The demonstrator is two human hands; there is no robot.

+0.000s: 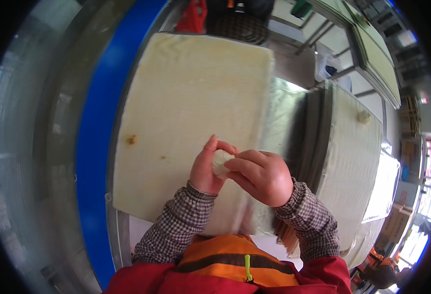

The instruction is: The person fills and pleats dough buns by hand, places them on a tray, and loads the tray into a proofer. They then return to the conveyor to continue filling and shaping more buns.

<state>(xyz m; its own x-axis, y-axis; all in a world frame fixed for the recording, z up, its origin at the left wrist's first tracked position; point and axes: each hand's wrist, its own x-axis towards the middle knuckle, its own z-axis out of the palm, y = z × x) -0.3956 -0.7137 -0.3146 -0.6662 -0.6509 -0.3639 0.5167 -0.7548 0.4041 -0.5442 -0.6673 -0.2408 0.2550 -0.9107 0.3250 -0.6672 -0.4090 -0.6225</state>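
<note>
Both hands met over a pale board (191,93), with a small white pleated dough piece (220,164) between them. The left hand (205,165) grasped the dough piece from its left side: the piece sat against the palm, the thumb rose beyond it at the far side, and the fingers curved around its far edge. The right hand (265,177) came in from the right, its fingers bent and gathered, the fingertips pinching the dough piece at its right edge; the thumb of this hand was largely hidden. The dough piece thus lay to the right of the left palm and to the left of the right knuckles, touching both hands, its rounded, creased face partly exposed between them. Checked sleeves (183,223) covered both forearms. A brown stain (131,140) marked the board, well to the left of the hands. To the right of the board lay a silvery surface (285,105), and beyond it a stack of boards (350,142), on whose top rested a pale round lump (364,117). A blue strip (95,147) ran along the left side of the board.
</note>
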